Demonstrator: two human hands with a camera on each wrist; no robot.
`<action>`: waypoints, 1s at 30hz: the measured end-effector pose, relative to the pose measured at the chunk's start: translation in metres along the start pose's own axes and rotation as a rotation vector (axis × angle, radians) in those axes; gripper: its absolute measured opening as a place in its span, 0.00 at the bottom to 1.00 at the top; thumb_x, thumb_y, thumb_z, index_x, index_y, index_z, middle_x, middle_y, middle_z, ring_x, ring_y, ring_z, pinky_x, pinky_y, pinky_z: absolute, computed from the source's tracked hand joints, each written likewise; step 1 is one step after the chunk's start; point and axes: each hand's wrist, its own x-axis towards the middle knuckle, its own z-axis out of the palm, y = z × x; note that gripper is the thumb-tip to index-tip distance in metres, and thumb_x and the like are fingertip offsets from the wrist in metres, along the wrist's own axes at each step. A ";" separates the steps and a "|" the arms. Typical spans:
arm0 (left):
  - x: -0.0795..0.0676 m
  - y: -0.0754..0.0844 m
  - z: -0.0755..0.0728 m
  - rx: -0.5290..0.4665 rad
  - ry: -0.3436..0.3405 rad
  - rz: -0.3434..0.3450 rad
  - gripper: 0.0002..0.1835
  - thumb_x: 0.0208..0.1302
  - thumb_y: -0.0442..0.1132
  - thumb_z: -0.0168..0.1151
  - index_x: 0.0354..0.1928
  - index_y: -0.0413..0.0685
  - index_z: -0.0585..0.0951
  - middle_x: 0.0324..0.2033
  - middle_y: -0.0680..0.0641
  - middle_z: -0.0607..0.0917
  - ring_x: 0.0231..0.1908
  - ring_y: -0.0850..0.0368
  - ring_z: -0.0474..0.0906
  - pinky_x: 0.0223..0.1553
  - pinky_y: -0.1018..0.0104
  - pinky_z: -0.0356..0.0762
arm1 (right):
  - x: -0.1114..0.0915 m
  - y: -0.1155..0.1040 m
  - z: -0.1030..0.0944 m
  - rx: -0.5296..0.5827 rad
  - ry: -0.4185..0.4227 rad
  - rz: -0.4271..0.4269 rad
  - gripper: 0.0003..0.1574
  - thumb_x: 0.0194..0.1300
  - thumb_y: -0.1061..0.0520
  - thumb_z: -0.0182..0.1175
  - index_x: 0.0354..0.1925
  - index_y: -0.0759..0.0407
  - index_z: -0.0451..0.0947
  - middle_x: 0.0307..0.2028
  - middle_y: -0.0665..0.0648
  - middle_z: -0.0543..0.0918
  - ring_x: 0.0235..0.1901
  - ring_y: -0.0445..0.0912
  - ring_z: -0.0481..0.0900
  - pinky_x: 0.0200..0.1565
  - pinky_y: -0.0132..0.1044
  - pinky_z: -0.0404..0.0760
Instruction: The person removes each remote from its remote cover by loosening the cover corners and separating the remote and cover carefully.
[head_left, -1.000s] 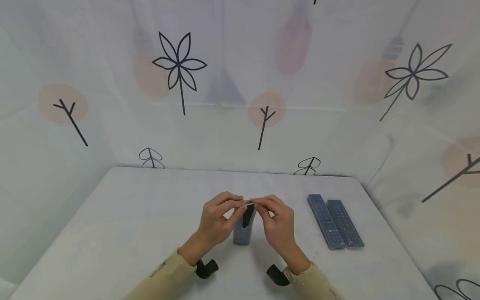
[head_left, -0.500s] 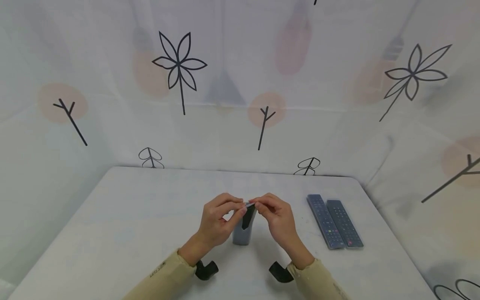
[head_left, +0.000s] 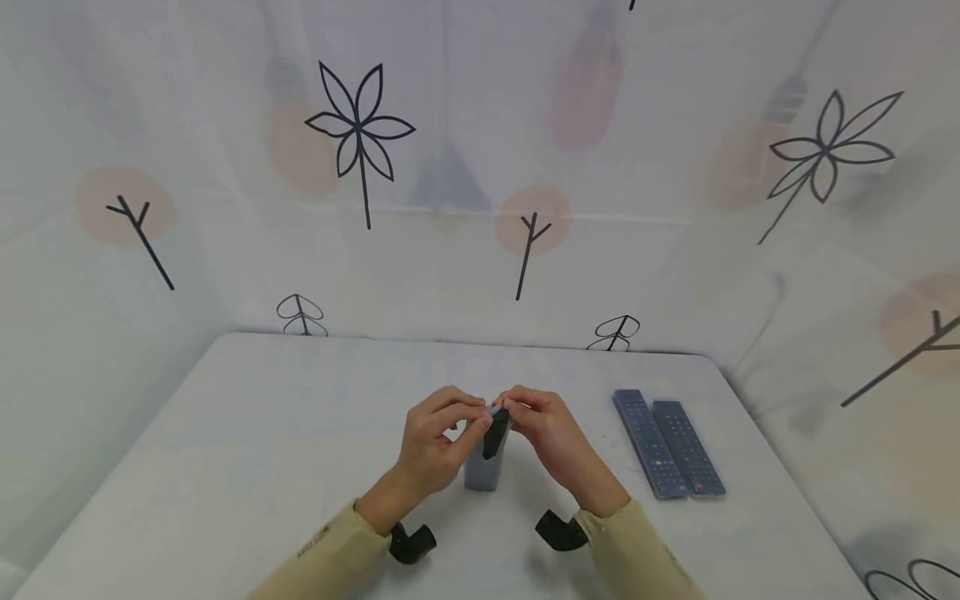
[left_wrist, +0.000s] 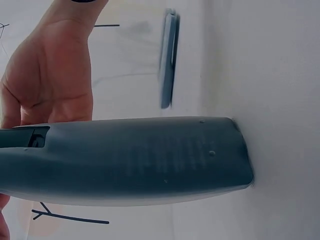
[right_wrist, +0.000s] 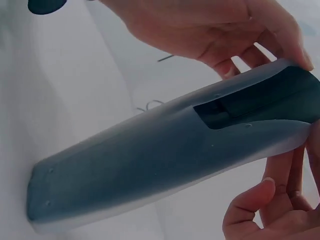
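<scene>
A remote control in a smooth grey-blue sleeve stands upright on the table, between both hands. Its dark back shows through an opening near the upper end. My left hand pinches the upper left edge with thumb and fingers. At the upper right corner, my right hand pinches the rim of the sleeve. The right wrist view shows the left hand's fingers behind the upper end and the right hand below it. The remote's front faces away and is hidden.
Two more remote controls, a left one and a right one, lie side by side on the right of the white table. A patterned cloth hangs behind. Black curved pieces sit at both wrists.
The right hand has shifted slightly up and left, its fingers now closer over the remote's upper right corner. The pale upper edge between the hands slants more. The left hand stays nearly still.
</scene>
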 end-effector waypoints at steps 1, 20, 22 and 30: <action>0.000 0.000 0.000 0.000 -0.001 -0.004 0.03 0.65 0.34 0.67 0.34 0.45 0.87 0.34 0.49 0.84 0.32 0.58 0.81 0.25 0.71 0.73 | 0.000 -0.001 0.000 -0.006 0.014 0.011 0.11 0.73 0.60 0.55 0.42 0.64 0.83 0.39 0.56 0.82 0.45 0.51 0.78 0.54 0.46 0.75; 0.002 0.002 -0.005 0.090 -0.039 -0.019 0.03 0.64 0.36 0.68 0.37 0.45 0.88 0.36 0.50 0.86 0.34 0.59 0.83 0.24 0.69 0.76 | -0.017 0.007 0.016 -0.391 0.212 -0.586 0.14 0.61 0.72 0.66 0.45 0.64 0.84 0.41 0.58 0.81 0.43 0.47 0.78 0.43 0.33 0.78; 0.002 0.002 -0.006 0.093 -0.045 0.000 0.04 0.65 0.36 0.68 0.37 0.44 0.88 0.37 0.49 0.87 0.35 0.58 0.83 0.26 0.72 0.76 | -0.016 0.010 0.016 -0.447 0.224 -0.648 0.16 0.56 0.72 0.70 0.44 0.63 0.85 0.40 0.57 0.81 0.41 0.48 0.78 0.41 0.33 0.77; 0.007 0.003 -0.012 0.159 -0.140 0.106 0.07 0.67 0.37 0.65 0.40 0.40 0.88 0.38 0.47 0.86 0.39 0.56 0.86 0.39 0.70 0.82 | -0.014 0.016 0.015 -0.483 0.267 -0.771 0.19 0.47 0.73 0.75 0.39 0.62 0.86 0.36 0.55 0.80 0.36 0.46 0.79 0.37 0.30 0.76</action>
